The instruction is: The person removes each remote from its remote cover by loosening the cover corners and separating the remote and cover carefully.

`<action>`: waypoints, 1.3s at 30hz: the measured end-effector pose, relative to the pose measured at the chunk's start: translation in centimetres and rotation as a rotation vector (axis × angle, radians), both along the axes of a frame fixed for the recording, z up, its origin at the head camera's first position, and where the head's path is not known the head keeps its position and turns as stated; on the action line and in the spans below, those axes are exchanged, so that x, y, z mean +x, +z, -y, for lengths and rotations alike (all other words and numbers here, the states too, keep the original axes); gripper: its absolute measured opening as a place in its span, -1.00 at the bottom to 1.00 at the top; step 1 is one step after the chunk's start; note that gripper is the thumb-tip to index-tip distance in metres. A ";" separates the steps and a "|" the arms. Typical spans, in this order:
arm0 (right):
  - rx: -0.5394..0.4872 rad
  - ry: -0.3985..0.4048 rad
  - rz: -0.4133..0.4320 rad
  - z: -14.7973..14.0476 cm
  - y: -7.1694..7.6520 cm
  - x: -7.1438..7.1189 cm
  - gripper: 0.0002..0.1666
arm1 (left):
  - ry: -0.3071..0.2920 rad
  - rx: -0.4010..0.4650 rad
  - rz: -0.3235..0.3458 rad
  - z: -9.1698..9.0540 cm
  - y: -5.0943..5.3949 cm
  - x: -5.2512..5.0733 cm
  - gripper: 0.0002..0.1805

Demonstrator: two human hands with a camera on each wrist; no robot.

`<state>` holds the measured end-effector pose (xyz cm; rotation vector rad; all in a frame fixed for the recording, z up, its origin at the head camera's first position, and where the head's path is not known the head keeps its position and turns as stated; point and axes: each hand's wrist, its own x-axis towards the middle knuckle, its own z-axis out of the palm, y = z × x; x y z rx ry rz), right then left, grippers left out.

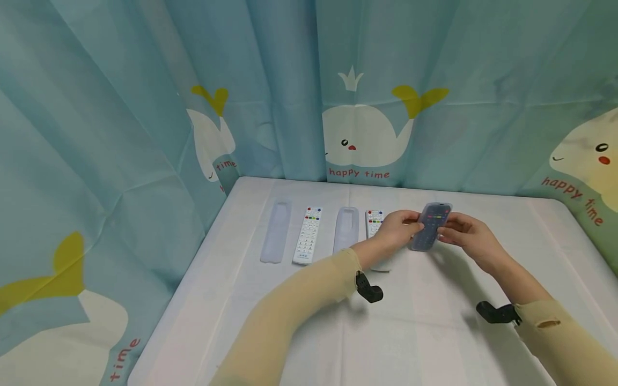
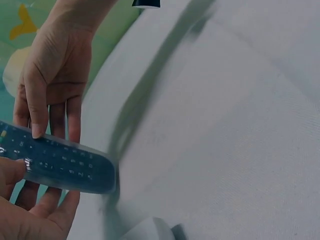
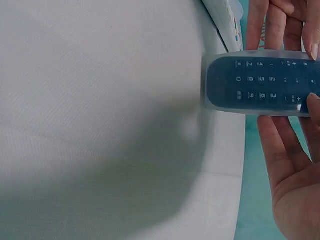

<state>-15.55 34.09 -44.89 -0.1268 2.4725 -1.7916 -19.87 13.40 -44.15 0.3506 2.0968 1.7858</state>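
Observation:
Both hands hold a dark blue remote control (image 1: 428,229) in a translucent cover, tilted above the right part of the table. My left hand (image 1: 393,231) pinches its left edge, thumb on the front, fingers behind. The right hand (image 1: 470,240) grips the opposite edge between thumb and fingers. In the left wrist view the remote's rounded lower end, inside the cover, points right. In the right wrist view its number keys show through the clear cover. Behind the left hand lies a white remote (image 1: 374,219), partly hidden by that hand and forearm.
Left of the hands, on the white table (image 1: 415,332), lie another white remote (image 1: 307,236) and two translucent covers, one at the far left (image 1: 276,233) and one between the white remotes (image 1: 346,228). A whale-print curtain (image 1: 270,64) hangs behind the table.

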 end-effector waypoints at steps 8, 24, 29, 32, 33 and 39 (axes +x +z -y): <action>-0.004 0.003 -0.041 0.1 -0.1 -0.1 -0.57 | -0.035 -0.048 -0.100 0.3 0.0 -0.3 -0.71; 0.084 0.035 0.001 -0.4 0.2 0.2 -0.47 | 0.001 0.018 0.077 0.2 0.0 0.1 -0.76; 0.131 0.055 0.021 -0.7 0.4 0.5 -0.52 | 0.077 0.137 0.285 -0.1 0.3 0.6 -0.76; 0.149 0.061 0.021 -0.7 0.5 0.7 -0.55 | 0.130 0.162 0.380 -0.2 0.4 0.9 -0.75; 0.150 0.064 0.020 -0.7 0.5 0.7 -0.57 | 0.147 0.164 0.407 -0.2 0.4 1.0 -0.73; 0.140 0.115 0.030 -0.9 0.5 1.0 -0.59 | 0.181 0.240 0.567 0.1 -0.1 1.7 -0.68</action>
